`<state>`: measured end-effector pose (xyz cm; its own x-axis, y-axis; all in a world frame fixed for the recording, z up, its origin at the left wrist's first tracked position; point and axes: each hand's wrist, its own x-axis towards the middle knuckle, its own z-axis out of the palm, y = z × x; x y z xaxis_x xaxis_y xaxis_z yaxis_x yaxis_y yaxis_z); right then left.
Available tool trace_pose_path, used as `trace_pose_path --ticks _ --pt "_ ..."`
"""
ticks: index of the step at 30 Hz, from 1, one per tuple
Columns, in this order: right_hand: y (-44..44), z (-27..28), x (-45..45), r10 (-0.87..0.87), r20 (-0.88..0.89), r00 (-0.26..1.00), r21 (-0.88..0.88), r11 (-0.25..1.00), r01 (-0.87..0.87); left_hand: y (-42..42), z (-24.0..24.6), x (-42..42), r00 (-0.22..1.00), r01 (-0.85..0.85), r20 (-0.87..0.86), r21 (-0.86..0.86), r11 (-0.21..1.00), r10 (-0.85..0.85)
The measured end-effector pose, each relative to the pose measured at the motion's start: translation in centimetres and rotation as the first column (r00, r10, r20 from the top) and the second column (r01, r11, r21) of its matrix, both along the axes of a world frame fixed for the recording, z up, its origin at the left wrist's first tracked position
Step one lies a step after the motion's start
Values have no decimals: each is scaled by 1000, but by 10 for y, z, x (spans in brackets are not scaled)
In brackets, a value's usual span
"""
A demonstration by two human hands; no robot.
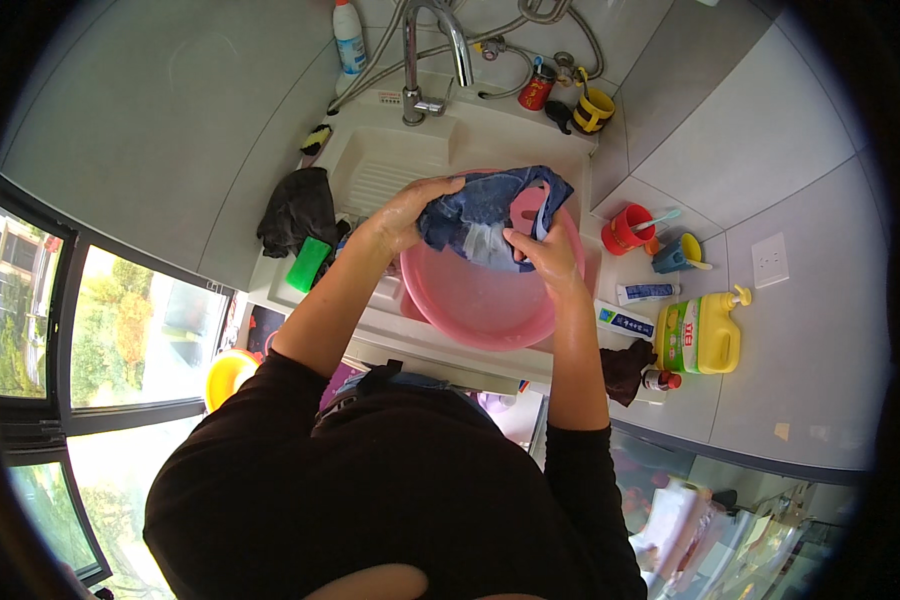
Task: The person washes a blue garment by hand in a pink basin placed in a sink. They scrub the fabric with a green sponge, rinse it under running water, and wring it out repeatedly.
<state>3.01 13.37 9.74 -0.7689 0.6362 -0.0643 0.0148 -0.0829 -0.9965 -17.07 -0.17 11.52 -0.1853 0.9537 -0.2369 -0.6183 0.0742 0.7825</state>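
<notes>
A wet blue denim garment (484,206) with a paler patch is stretched between both hands, above a pink plastic basin (472,304). My left hand (412,214) grips its left edge, fingers largely hidden by the cloth. On the other side, my right hand (546,251) pinches a fold near the lower right edge. Cloudy water shows in the basin, which rests in a white laundry sink (375,146) with a ribbed washboard part. Both forearms look wet.
A chrome faucet (411,67) stands behind the basin. Dark cloth (298,210) and a green sponge (309,265) lie left. At right are a red cup (624,231), a toothpaste tube (647,292), a yellow pump jug (701,334) and a dark brown cloth (624,371).
</notes>
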Motion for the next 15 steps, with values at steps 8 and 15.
trace_pose_path --ticks 8,15 --pt "3 6 4 -22 -54 998 48 999 25 5 -27 -14 972 -85 219 2 996 83" --pt "-7 12 0 13 -305 952 -262 960 -97 4 -39 23 987 -26 154 -89 996 40"
